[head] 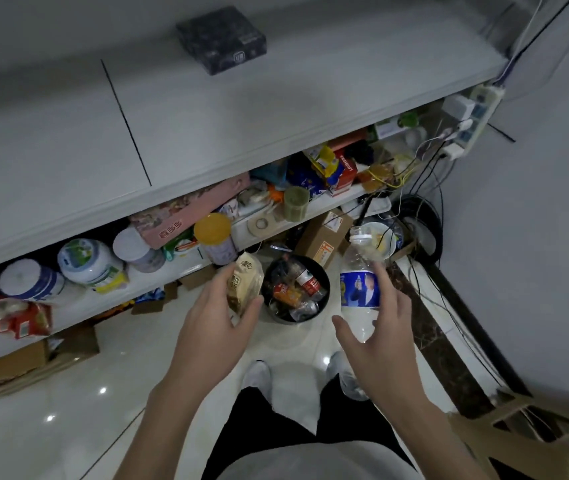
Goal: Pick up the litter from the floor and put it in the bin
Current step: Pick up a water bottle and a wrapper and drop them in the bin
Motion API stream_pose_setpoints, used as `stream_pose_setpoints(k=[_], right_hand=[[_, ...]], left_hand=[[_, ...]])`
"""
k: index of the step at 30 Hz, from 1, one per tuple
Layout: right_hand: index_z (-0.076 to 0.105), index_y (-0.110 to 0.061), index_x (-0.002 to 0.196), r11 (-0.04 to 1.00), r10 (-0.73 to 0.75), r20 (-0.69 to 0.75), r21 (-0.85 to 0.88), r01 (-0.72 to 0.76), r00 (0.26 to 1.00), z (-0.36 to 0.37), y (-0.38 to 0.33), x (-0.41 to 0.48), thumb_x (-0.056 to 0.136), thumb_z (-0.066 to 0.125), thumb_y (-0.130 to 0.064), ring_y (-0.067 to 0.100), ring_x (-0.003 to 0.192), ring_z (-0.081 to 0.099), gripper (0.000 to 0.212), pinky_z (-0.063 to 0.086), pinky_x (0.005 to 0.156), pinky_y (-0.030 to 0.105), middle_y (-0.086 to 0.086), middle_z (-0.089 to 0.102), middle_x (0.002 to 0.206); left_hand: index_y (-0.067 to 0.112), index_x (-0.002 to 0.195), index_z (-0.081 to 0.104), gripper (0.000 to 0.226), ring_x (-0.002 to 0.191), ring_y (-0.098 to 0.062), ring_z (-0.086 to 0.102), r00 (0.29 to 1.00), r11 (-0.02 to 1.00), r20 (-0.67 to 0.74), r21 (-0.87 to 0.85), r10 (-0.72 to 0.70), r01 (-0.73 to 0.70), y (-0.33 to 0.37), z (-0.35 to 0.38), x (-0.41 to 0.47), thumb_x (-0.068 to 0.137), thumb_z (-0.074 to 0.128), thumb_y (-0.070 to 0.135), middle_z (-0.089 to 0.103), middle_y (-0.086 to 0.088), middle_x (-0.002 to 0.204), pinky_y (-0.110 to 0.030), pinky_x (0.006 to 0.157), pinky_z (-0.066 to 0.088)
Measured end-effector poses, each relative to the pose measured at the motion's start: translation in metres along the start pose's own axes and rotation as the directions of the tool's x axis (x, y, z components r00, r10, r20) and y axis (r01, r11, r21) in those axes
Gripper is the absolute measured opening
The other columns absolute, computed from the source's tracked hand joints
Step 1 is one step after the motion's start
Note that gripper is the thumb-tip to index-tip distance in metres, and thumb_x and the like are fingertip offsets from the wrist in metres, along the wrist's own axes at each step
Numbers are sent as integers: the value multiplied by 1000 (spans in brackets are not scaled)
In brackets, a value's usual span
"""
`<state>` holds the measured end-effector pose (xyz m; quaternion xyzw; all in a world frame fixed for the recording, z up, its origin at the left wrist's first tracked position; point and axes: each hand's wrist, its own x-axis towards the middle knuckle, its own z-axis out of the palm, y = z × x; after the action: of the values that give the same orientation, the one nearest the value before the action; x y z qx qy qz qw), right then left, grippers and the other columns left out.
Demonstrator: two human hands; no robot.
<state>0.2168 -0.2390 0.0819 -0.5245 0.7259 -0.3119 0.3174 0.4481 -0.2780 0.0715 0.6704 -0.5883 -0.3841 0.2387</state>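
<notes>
One upright bottle [359, 284], neck up, right hand [385, 337]; packet [245, 282], left hand [214, 317].

- My left hand [214, 315] covered the lower half of the snack packet [246, 280] it gripped; the print was too blurred to read.
- My right hand [385, 327] hid the bottle's [357, 271] three-o'clock side.
- Litter hid the bin's [327, 283] bottom.
- Cardboard [535, 441] at five o'clock was cut off.
</notes>
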Motion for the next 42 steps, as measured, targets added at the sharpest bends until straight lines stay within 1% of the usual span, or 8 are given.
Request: stream_pose_setpoints(k=[9, 13, 15, 19, 26, 28, 32, 42], right_hand=[[11, -52, 152, 982, -172, 313, -17, 187, 934, -43, 61, 113, 89, 74, -23, 0, 114, 39, 94, 34, 85, 0, -8, 31, 140], [18, -41, 157, 980, -167, 397, -31, 196, 902, -33, 100, 149, 88, 76, -18, 0, 112, 40, 92, 32, 82, -7, 0, 31, 145], [22, -38, 157, 977, -172, 428, -39, 208, 887, -17, 124, 165, 86, 77, -14, -6, 108, 41, 92, 30, 83, -8, 1, 31, 143], [26, -29, 158, 958, -212, 434, -86, 275, 875, 34, 183, 192, 82, 81, -12, 9, 115, 47, 95, 31, 89, -6, 2, 35, 138], [22, -24, 159, 934, -237, 470, -129, 332, 850, 144, 291, 233, 82, 81, -14, -11, 99, 40, 98, 29, 84, -7, 12, 42, 136], [21, -21, 159, 927, -236, 479, -151, 345, 846, 178, 320, 243, 83, 81, -19, -3, 108, 42, 97, 33, 86, -1, 12, 41, 137], [21, -20, 158, 918, -243, 491, -161, 361, 837, 241, 370, 261, 83, 79, -25, 27, 116, 55, 95, 55, 92, 41, 13, 39, 141], [20, -24, 159, 861, -297, 495, -230, 453, 816, 329, 440, 301, 86, 68, -40, 35, 132, 47, 88, 49, 102, 54, 15, 34, 151]], left_hand=[[32, 146, 38, 61, 116, -16, 58, 955, 966, -146, -38, -258, 255, 34, 111, 25, 93, 56, 54, 56, 7, 133, -43, 96, 50], [26, 147, 39, 62, 119, -19, 57, 917, 936, -192, -55, -350, 347, 27, 154, 40, 94, 58, 49, 53, 3, 136, -46, 99, 48], [22, 146, 40, 63, 113, -23, 59, 896, 920, -211, -42, -390, 390, 16, 176, 54, 92, 58, 49, 52, -1, 131, -47, 95, 49], [26, 145, 40, 61, 106, -27, 59, 846, 870, -217, -35, -487, 491, -27, 222, 84, 92, 60, 48, 47, -2, 127, -45, 89, 51], [23, 146, 36, 62, 111, -28, 57, 809, 818, -168, 25, -564, 575, -142, 316, 139, 93, 55, 51, 49, -4, 127, -48, 93, 49], [20, 146, 35, 62, 114, -30, 54, 804, 806, -156, 64, -574, 588, -179, 343, 155, 94, 53, 50, 51, -7, 127, -49, 95, 47], [16, 143, 37, 59, 113, -31, 53, 805, 800, -169, 118, -568, 589, -243, 389, 181, 95, 51, 47, 53, -10, 124, -47, 96, 45], [10, 146, 37, 69, 120, -38, 47, 857, 835, -250, 224, -450, 503, -326, 457, 231, 86, 60, 36, 50, -17, 134, -48, 98, 40]])
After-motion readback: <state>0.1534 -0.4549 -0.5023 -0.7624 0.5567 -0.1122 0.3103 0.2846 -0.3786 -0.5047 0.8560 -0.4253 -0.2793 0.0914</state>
